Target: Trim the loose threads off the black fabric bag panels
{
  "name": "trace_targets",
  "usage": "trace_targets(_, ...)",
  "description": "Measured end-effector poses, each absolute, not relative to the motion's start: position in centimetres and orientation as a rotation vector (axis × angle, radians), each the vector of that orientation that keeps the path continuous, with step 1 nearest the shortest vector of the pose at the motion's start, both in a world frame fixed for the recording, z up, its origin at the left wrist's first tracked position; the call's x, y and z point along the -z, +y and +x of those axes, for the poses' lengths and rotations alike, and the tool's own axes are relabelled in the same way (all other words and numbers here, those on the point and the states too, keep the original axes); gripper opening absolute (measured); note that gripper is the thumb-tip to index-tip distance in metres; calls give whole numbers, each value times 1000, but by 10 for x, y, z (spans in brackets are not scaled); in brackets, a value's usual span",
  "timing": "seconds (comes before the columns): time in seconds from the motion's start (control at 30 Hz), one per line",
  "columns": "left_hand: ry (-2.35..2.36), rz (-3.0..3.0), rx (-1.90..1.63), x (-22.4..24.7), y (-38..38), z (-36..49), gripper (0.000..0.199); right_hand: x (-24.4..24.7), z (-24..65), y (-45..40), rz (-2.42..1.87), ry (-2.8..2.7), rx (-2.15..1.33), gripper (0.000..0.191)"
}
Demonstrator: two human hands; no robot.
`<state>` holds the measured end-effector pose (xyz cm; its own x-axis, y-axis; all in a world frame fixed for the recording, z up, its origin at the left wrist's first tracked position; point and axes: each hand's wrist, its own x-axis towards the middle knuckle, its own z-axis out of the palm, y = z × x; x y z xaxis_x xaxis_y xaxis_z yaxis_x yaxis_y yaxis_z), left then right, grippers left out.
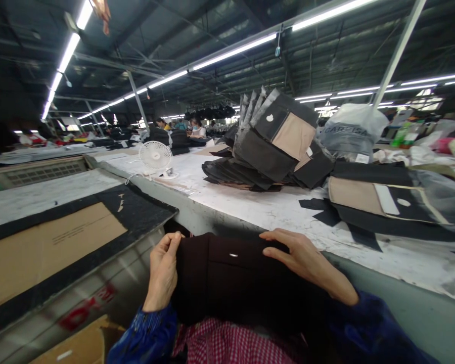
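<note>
The left hand (162, 275) is holding up a dark maroon fabric piece (227, 283), its fingers (170, 242) pinching narrowly on the upper edge. The right hand (307, 260) is lying across the same piece, its fingers (273, 239) stretching along the top, though I cannot tell whether they are gripping it. A small white tag (233, 255) is showing on the fabric, which is hanging in front of the person, above a red checked cloth (231, 346). Blue sleeves (147, 333) are covering both forearms.

Beyond the hands, a white surface (273, 217) is carrying a tall stack (273, 141) of black-and-tan panels, with many pieces already piled up. Another panel (387, 202) is lying to the right, partly under clear plastic, and loose black scraps (326, 212) are lying beside it. A stuffed plastic sack (352, 131) is standing behind them, and a white fan (155, 156) is sitting further along. To the left, a large tan-and-black panel (53, 247) is lying flat. Co-workers (197, 129) are sitting far down the hall.
</note>
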<state>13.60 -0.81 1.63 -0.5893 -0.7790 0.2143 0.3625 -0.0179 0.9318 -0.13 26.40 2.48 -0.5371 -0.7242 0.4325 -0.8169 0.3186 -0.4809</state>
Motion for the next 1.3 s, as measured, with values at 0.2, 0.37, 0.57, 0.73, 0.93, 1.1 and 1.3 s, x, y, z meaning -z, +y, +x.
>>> trace_targets(0.2, -1448, 430, 1779, -21, 5, 140, 36, -27, 4, 243, 1465, -2360, -898, 12)
trace_targets(0.37, -1420, 383, 1758, -31, 12, 145, 37, -26, 9, 227, 1547, -2346, -1064, 21)
trace_targets(0.57, -1335, 404, 1731, -32, 8, 150, 38, -23, 16, 220, 1477, -2271, -1270, 18)
trace_targets(0.73, -1338, 372, 1630, -27, 4, 152, 35, -26, 20, 225, 1525, -2158, -1302, 5)
trace_targets(0.93, -1348, 358, 1590, -26, 7, 151, 32, -30, 23, 220, 1560, -2202, -1179, 2)
trace_targets(1.1, -1456, 346, 1487, -30, -3, 151, 29, -38, 19, 216, 1623, -2174, -1089, 17)
trace_targets(1.3, -1345, 329, 1701, 7, -7, 163, 92, -78, 3, 222, 1083, -2149, -1630, 27)
